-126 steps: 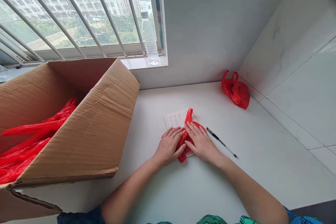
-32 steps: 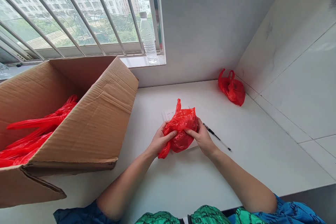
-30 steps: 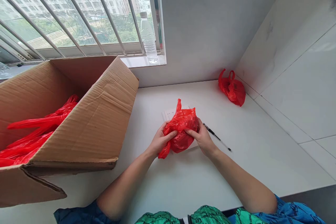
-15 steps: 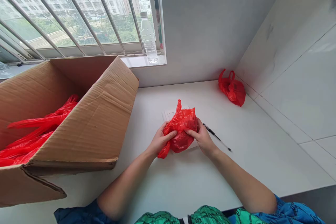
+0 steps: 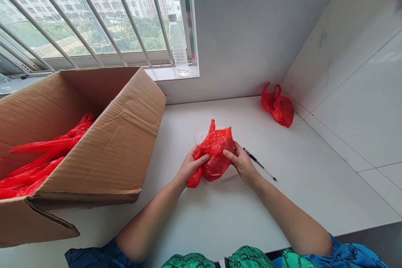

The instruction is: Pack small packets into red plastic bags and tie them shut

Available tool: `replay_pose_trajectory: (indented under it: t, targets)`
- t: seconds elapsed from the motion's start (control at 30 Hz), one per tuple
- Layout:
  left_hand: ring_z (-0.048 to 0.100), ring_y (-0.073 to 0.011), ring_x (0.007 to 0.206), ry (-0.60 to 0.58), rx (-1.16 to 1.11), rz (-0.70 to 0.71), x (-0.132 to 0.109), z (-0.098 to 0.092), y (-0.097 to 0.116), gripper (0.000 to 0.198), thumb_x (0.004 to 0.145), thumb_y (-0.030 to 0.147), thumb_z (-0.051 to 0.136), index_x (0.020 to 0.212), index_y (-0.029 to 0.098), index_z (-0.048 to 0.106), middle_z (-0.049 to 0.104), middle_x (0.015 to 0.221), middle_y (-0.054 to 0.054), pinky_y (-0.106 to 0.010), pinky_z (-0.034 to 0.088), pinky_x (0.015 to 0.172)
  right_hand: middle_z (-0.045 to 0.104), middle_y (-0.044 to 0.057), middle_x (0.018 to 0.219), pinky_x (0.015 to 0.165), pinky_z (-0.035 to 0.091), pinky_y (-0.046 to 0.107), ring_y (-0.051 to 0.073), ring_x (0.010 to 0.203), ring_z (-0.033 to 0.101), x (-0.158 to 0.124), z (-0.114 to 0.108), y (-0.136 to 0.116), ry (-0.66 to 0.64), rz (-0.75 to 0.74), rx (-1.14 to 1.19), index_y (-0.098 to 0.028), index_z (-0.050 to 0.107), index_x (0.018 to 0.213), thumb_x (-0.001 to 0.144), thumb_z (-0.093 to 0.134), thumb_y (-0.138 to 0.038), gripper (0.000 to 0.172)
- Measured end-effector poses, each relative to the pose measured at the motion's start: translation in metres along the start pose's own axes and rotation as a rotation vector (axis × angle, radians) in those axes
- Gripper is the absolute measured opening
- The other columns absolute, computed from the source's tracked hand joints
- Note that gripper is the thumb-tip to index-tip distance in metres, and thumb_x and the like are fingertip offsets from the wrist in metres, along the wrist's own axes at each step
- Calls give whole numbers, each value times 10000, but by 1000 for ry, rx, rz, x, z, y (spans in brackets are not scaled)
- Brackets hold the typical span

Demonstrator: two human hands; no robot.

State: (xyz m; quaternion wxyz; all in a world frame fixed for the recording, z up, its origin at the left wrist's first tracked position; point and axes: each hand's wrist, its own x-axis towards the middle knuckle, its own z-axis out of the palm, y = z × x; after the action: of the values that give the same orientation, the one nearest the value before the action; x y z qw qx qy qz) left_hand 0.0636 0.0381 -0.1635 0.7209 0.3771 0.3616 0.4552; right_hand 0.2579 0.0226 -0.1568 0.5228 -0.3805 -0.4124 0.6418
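A crumpled red plastic bag (image 5: 216,150) is held between both hands over the middle of the white table (image 5: 194,226). My left hand (image 5: 190,165) grips its left side, thumb on top. On the right side, my right hand (image 5: 242,162) holds it with the thumb pressed on the front and the fingers partly behind. What the bag contains cannot be made out. Beneath it lies a sheet of white paper (image 5: 230,172), mostly covered. A black and clear pen (image 5: 259,164) rests just right of my right hand.
At the left stands a large open cardboard box (image 5: 106,146) with red plastic bags (image 5: 47,155) inside. Another red bag (image 5: 278,106) sits in the back right corner by the tiled wall. A clear bottle (image 5: 178,46) stands on the windowsill.
The held bag has shifted slightly left and turned a little. My right thumb has moved slightly up along its front.
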Motion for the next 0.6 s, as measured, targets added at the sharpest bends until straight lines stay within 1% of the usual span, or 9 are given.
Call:
replay_pose_trajectory:
  t: [0.1, 0.27, 0.37, 0.43, 0.5, 0.6]
  targets:
    - [695, -272, 998, 28, -39, -12, 3, -4, -1, 456, 736, 282, 836, 1128, 180, 627, 713, 1123, -107, -369, 535, 895, 677, 59, 1220, 893, 545, 366, 245, 1082, 651, -1, -1, -3, -1, 20, 22, -234, 614, 1163, 877, 643, -522, 406]
    - [678, -277, 1051, 29, -66, -8, 8, -9, -4, 446, 743, 272, 828, 1129, 178, 625, 701, 1162, -108, -351, 532, 897, 727, 45, 1080, 821, 548, 338, 209, 922, 685, 2, -5, 0, 37, -3, -11, -225, 616, 1088, 818, 739, -480, 391]
    - [679, -279, 1052, 22, -60, -14, 9, -11, -4, 423, 744, 269, 824, 1114, 184, 636, 710, 1151, -98, -347, 526, 902, 742, 35, 1017, 826, 545, 346, 202, 884, 690, 3, -5, 2, 39, -13, -31, -232, 604, 1090, 813, 746, -486, 401]
    - [682, -279, 1044, -3, -60, -28, 9, -12, -3, 426, 749, 284, 819, 1122, 188, 639, 711, 1155, -99, -351, 522, 905, 748, 32, 981, 815, 548, 355, 211, 872, 696, 3, -5, 2, 43, -14, -45, -235, 599, 1091, 805, 747, -502, 419]
    - [684, -274, 1042, -41, -76, -43, 8, -11, 0, 421, 779, 333, 793, 1145, 187, 643, 709, 1163, -105, -355, 515, 921, 749, 31, 952, 797, 549, 358, 216, 852, 699, 4, -5, 2, 44, -17, -54, -233, 601, 1074, 799, 747, -513, 419]
    - [688, -275, 1021, -102, -123, -90, 3, -7, 6, 452, 869, 518, 651, 1158, 172, 665, 726, 1102, -117, -362, 513, 925, 744, 33, 956, 786, 539, 354, 216, 838, 694, 1, -4, 0, 15, -14, -55, -233, 607, 1050, 807, 734, -516, 393]
